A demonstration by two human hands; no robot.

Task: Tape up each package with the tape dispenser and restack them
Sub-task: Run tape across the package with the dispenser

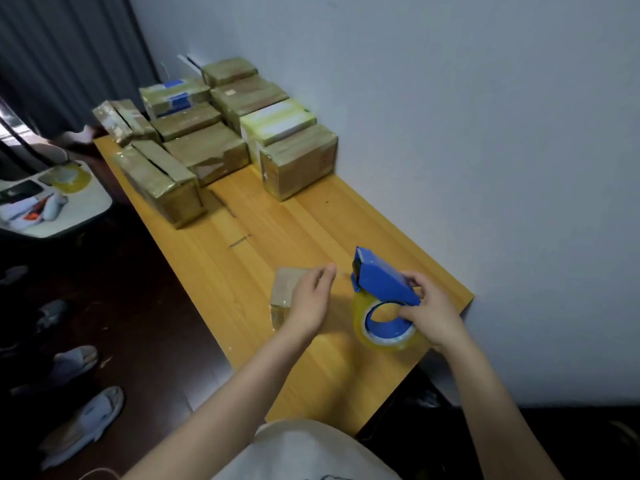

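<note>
While my right hand [431,308] curls its fingers round the blue tape dispenser [382,277] and the rim of its yellowish roll, I hold the tool at the near right part of the wooden table [277,233]. Just left of it, my left hand [311,301] hangs with loose, nearly straight fingers over a small brown package [284,289], pinching nothing that I can make out. Taped packages [207,147] crowd the table's far end beside the wall.

Table [242,258] stands with wall [467,133] on its right. Small package [285,285] at near end — tape dispenser [384,299] just right of it. Other packages [214,140] grouped at far end.
</note>
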